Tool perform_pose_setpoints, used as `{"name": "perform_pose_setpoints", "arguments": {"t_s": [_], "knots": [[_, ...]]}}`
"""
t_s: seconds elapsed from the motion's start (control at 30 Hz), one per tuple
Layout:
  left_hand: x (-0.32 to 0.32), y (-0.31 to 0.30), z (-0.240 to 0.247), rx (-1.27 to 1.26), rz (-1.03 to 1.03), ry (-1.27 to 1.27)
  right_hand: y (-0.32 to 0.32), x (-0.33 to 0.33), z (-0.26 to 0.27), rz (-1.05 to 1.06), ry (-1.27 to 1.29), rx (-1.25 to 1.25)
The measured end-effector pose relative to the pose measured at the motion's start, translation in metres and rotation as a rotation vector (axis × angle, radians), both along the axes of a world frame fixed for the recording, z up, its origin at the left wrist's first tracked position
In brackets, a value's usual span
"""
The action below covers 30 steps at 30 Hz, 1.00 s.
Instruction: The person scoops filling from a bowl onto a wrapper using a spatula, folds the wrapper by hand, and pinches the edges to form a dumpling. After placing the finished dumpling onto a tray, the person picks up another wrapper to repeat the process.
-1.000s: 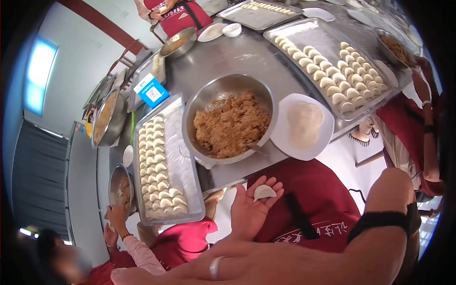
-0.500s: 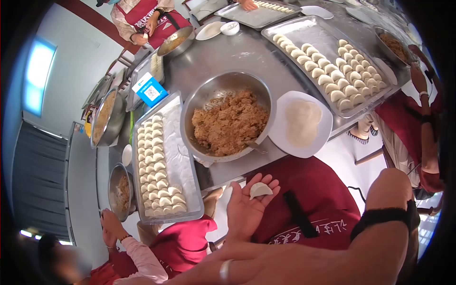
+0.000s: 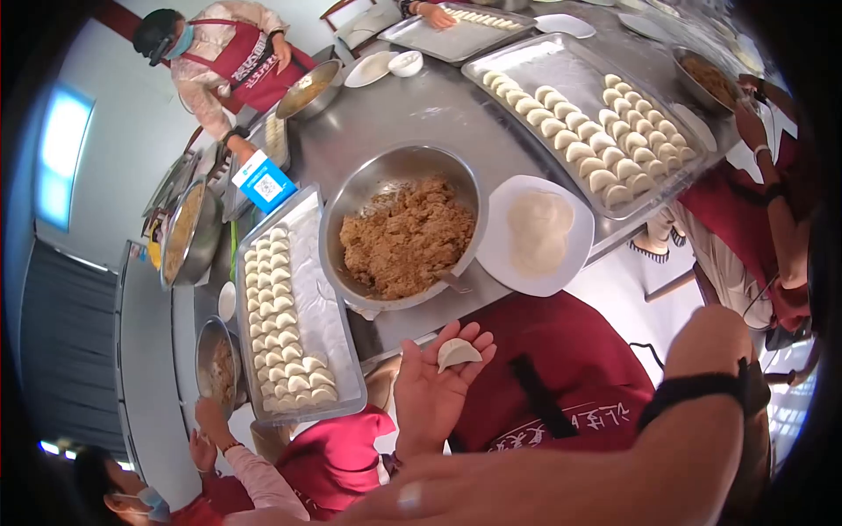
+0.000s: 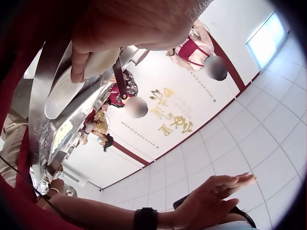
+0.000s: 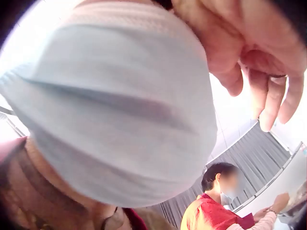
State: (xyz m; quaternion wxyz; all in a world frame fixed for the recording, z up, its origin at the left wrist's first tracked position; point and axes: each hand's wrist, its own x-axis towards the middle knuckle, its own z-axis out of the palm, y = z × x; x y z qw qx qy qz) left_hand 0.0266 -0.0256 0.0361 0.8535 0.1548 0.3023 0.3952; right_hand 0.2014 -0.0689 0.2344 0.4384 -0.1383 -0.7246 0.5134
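A white half-moon dumpling (image 3: 457, 353) lies on the fingers of my upturned left hand (image 3: 430, 399), just off the near table edge. Those fingers are fairly straight, not wrapped over it. Across the bottom of the head view stretches my right hand (image 3: 500, 486), close to the camera, with a ring on it and a black band on the arm. In the right wrist view the right hand (image 5: 259, 52) hangs with loosely bent fingers beside a face mask (image 5: 115, 105), holding nothing. Past the left hand stands a steel bowl (image 3: 478, 206) of brown filling.
A tray (image 3: 329, 289) of dumplings lies left of the bowl, another tray (image 3: 491, 66) at the back right. Beside the bowl sits a white plate (image 3: 579, 237) with round wrappers. A blue code card (image 3: 265, 186) stands behind. Other people in red aprons work around the table.
The head view has shifted a little. My left hand still carries the dumpling on its fingers. The person across the table now leans in and reaches toward the trays at left.
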Motion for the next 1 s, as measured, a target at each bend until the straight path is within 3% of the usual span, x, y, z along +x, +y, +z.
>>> {"name": "perform_pose_setpoints", "arguments": {"t_s": [0.13,0.23,0.37,0.47,0.57,0.87,1.0], "knots": [[0.001,0.006,0.024,0.022,-0.022,-0.025,-0.002,0.023,-0.016,-0.126,-0.075,-0.070],[0.005,0.010,0.035,0.001,-0.041,-0.139,-0.005,0.048,-0.042,-0.365,-0.173,-0.168],[0.024,0.013,0.050,0.072,-0.112,-0.127,0.005,0.053,-0.105,-0.665,-0.289,-0.077],[0.028,0.014,0.034,0.102,-0.211,-0.196,0.008,0.036,-0.147,-0.763,-0.249,-0.051],[0.030,0.011,0.029,-0.004,-0.157,-0.269,0.014,0.028,-0.167,-0.754,-0.302,0.047],[0.029,0.010,0.023,0.033,-0.185,-0.281,0.020,0.025,-0.176,-0.684,-0.402,0.111],[0.032,0.008,0.028,0.030,-0.186,-0.184,0.019,0.025,-0.185,-0.704,-0.409,0.129]]}}
